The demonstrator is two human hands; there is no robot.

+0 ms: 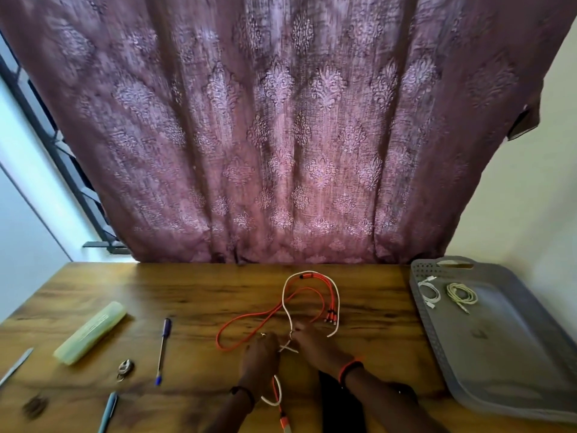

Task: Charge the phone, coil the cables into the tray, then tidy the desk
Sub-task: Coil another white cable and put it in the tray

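An orange multi-head cable and a white cable lie tangled in loops at the middle of the wooden desk. My left hand and my right hand meet just below the loops, both pinching the white cable where it crosses. A white loop and the orange plug hang beneath my left wrist. A dark phone lies at the front edge, partly under my right forearm. A grey tray at the right holds two coiled cables, one white and one cream.
On the left of the desk lie a translucent yellow-green case, a blue pen, a second pen, a small metal clip, a thin metal strip and a dark scrap. A purple curtain hangs behind.
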